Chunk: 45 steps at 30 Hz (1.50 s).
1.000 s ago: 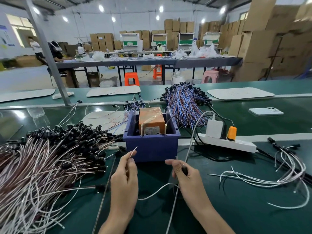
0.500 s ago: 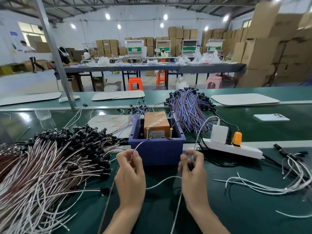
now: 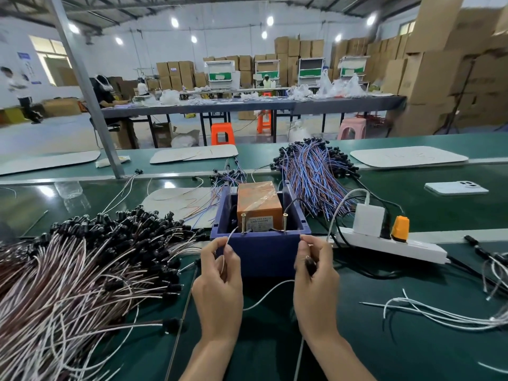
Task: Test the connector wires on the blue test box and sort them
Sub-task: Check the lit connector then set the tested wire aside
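Observation:
The blue test box (image 3: 261, 251) stands in the middle of the green bench, with an orange unit (image 3: 258, 202) inside and two brass pins (image 3: 243, 222) at its front rim. My left hand (image 3: 218, 287) pinches the bare end of a white connector wire (image 3: 264, 294), its tip close to the left pin. My right hand (image 3: 316, 287) holds the same wire's black connector end just before the box's right front corner. A large heap of white-brown wires with black connectors (image 3: 82, 270) lies to the left. A few white wires (image 3: 439, 314) lie to the right.
A white power strip (image 3: 393, 246) with a white charger and an orange plug sits right of the box. A bundle of blue-red wires (image 3: 316, 174) lies behind it. A phone (image 3: 456, 187) rests at the far right. A thin metal rod (image 3: 181, 320) lies along the bench by my left hand.
Both hands have moved forward to the box's front rim. The wire's bare tip has come up beside the left brass pin.

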Each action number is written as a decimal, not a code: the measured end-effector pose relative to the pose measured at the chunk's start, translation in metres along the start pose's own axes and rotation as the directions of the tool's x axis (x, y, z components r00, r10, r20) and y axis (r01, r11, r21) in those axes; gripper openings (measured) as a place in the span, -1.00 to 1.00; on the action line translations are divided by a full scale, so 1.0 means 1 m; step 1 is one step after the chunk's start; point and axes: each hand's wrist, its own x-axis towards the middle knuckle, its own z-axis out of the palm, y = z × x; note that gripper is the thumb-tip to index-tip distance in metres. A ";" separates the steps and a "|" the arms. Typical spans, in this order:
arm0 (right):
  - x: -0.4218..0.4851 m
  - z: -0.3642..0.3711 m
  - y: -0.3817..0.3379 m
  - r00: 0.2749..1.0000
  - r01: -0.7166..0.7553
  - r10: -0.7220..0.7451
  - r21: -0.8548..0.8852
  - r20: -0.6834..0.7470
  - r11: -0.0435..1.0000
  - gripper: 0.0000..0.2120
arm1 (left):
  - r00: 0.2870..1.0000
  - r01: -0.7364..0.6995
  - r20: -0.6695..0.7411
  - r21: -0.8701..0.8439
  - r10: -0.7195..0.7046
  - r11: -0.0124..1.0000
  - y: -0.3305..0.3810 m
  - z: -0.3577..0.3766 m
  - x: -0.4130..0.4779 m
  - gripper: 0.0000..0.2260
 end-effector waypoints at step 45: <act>0.004 0.011 0.003 0.994 -0.102 0.103 -0.021 0.034 0.995 -0.87 | 0.996 -0.075 -0.050 -0.021 0.074 0.997 0.003 0.005 0.001 -0.94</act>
